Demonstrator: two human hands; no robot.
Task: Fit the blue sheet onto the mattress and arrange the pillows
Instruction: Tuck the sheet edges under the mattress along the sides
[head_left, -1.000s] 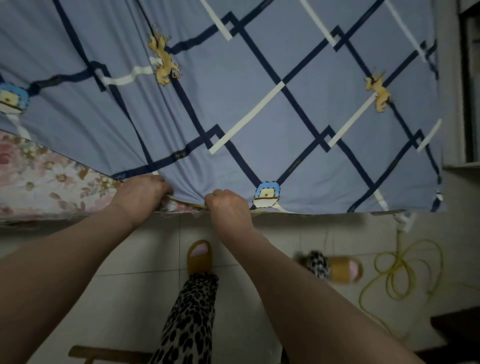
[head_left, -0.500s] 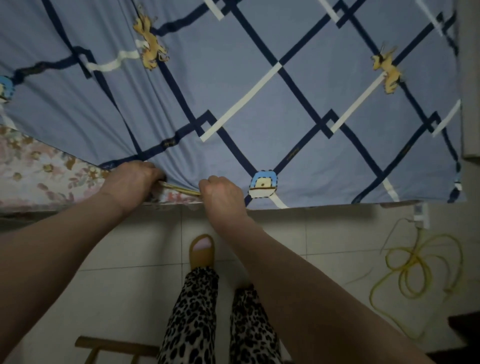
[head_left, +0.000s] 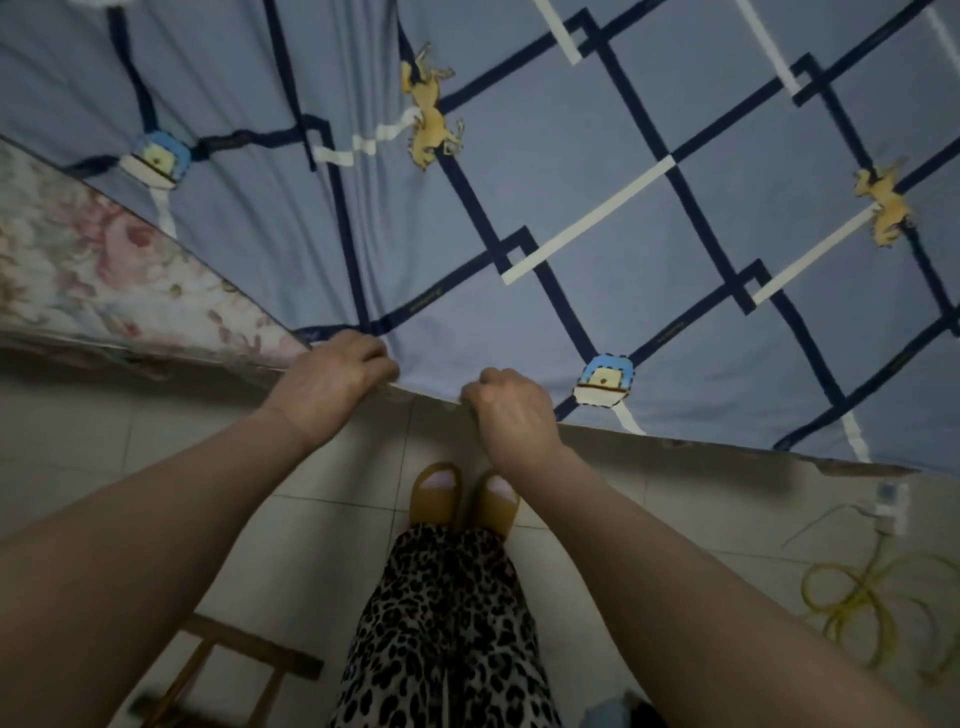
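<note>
From my feed I see the blue sheet (head_left: 597, 171) spread over most of the bed, its dark-blue diamond lines, cream bars, small yellow animal prints and pale-blue badge prints running across the upper frame. Its near edge follows the side of the mattress (head_left: 88, 270), whose pink floral cover lies bare as a wedge at the left, not yet covered. The left hand (head_left: 332, 387) is curled into a fist on the sheet's hem right where the blue cloth meets the floral patch, and the right hand (head_left: 511, 415) is clenched on the same hem just beside it, near a badge print; folds in the cloth fan out from both fists. The frame is a little blurred, so I cannot tell how far the hem wraps under the mattress edge. Below the bed the floor (head_left: 156, 467) is pale tile with thin grout lines. Two feet in yellow-brown slippers (head_left: 462, 493) stand close together between the forearms, with leopard-print trousers (head_left: 441, 634) beneath them. A coiled yellow cable (head_left: 872, 608) lies on the tiles at the right, leading up to a small white plug (head_left: 891, 506) near the bed's edge. A wooden stool frame (head_left: 228, 670) shows at the lower left.
</note>
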